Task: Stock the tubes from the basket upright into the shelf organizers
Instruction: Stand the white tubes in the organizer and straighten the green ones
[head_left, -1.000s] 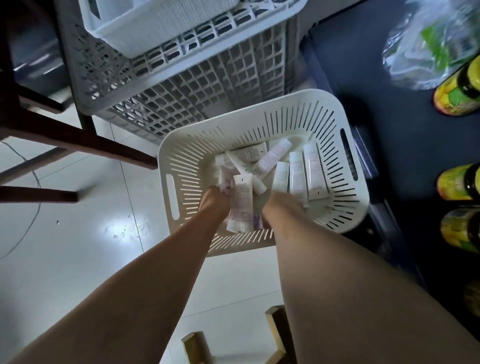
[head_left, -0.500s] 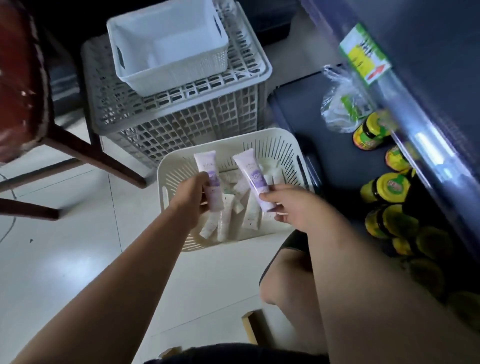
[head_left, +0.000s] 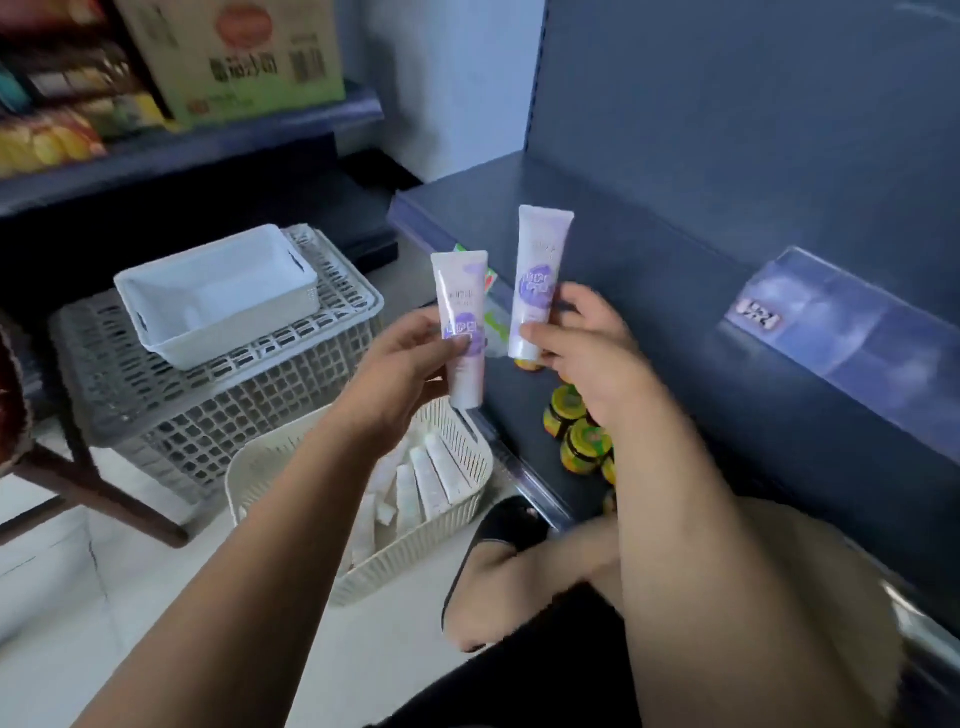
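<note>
My left hand (head_left: 402, 364) grips a white and purple tube (head_left: 462, 322), held upright with its flat end up. My right hand (head_left: 587, 348) grips a second, matching tube (head_left: 537, 280) a little higher and to the right, also upright. Both are raised above the cream slotted basket (head_left: 457, 499) on the floor, where several more white tubes (head_left: 421, 483) lie flat. A white rectangular bin (head_left: 171, 343) sits on a grey lattice crate (head_left: 218, 410) to the left. No shelf organizer is clearly in view.
A dark blue shelf unit (head_left: 701, 312) stands to the right, with yellow-lidded jars (head_left: 576, 436) on its low shelf and a clear price strip (head_left: 841, 327). A cardboard box (head_left: 234, 52) and snack packs fill the far-left shelves. A wooden chair leg (head_left: 98, 493) crosses the white floor.
Both hands have lifted a tube each out of the basket and raised them toward the blue shelf. My view has swung up from the basket to the shelves.
</note>
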